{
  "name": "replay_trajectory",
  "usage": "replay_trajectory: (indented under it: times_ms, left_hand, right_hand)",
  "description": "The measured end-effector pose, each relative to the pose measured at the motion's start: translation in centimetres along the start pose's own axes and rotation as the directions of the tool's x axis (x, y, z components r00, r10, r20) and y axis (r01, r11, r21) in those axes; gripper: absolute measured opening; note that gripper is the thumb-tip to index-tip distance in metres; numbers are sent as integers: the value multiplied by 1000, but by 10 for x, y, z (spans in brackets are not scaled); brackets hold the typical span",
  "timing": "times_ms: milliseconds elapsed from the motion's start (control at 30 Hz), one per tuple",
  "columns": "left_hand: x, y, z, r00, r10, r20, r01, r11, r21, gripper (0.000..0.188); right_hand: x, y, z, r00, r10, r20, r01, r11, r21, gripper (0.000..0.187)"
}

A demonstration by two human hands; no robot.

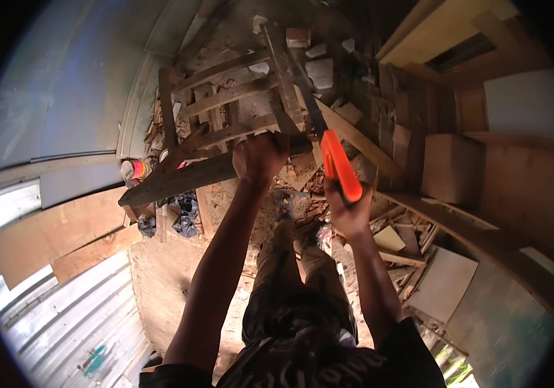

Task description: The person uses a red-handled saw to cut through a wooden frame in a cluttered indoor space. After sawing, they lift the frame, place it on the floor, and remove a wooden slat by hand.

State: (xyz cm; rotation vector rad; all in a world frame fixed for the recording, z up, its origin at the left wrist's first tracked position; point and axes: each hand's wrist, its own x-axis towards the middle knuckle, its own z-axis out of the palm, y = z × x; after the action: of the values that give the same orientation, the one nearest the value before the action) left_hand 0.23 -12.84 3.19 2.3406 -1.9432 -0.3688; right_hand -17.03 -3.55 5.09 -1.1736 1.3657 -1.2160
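Note:
My right hand (349, 212) is closed around the orange handle of a hand saw (336, 161). The saw's dark blade points away from me, past the right end of a thick wooden beam (186, 176); whether its teeth touch the wood I cannot tell. My left hand (261, 157) is closed over that beam near its right end, with the fingertips hidden on the far side. Running crosswise in front of me, the beam lies at the near side of a slatted wooden frame (232, 97).
Wood scraps (406, 236) litter the ground at right, near a leaning board (442, 281). Beyond the frame sit broken blocks (319, 73). At left are a paint can (136, 169), a black plastic bag (186, 213) and a corrugated metal sheet (76, 323). Wooden cabinetry (452, 168) stands right.

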Motion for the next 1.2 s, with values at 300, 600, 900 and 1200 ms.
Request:
replay_trajectory:
  times_ms: [300, 600, 900, 1200]
  left_hand:
    - [5, -10, 19, 999, -21, -43, 20, 999, -35, 41]
    - [1, -2, 9, 998, -2, -66, 1, 1000, -16, 47]
    - [0, -4, 10, 999, -53, -6, 53, 999, -4, 48]
    - [5, -13, 18, 999, -44, -30, 44, 999, -12, 45]
  right_hand:
    - [-83, -6, -37, 989, 148, 13, -147, 986, -82, 12]
    - [-90, -55, -40, 966, 253, 54, -242, 957, -158, 26]
    - [-123, -101, -70, 936, 351, -6, -348, 925, -153, 17]
    - [-14, -45, 3, 953, 302, -9, -292, 913, -287, 24]
